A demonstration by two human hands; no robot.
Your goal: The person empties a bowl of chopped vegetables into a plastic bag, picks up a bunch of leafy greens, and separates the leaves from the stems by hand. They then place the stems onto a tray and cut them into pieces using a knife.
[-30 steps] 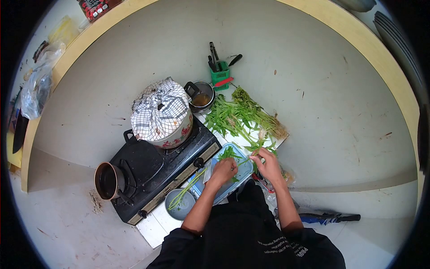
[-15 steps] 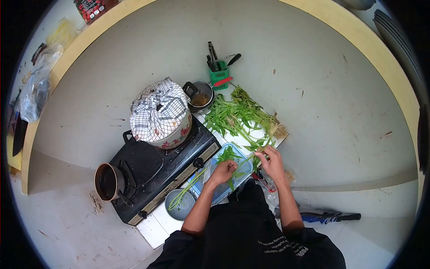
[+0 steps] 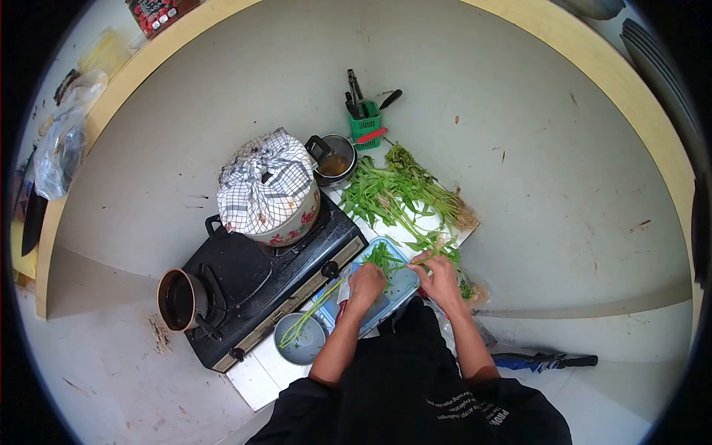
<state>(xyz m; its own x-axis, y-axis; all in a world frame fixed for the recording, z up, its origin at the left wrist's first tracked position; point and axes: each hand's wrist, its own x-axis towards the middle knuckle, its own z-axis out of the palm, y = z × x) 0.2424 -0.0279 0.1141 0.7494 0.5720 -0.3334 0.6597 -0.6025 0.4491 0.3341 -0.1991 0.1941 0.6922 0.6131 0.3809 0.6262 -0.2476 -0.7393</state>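
Leafy greens [image 3: 397, 194] lie heaped on a white board [image 3: 424, 221] on the floor, beside the stove [image 3: 252, 274]. Nearer me, over a blue tub [image 3: 404, 285], I see the left hand [image 3: 368, 282] and right hand [image 3: 439, 278], each grip pinching one stalk [image 3: 406, 261]. I'd set the pinches close together, so pieces drop inside the tub.

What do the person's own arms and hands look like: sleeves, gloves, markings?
The left hand and right hand are bare, with no gloves; no ring or watch can be made out. The person wears a black short-sleeved top that leaves both forearms uncovered, with small white lettering printed near the right arm.
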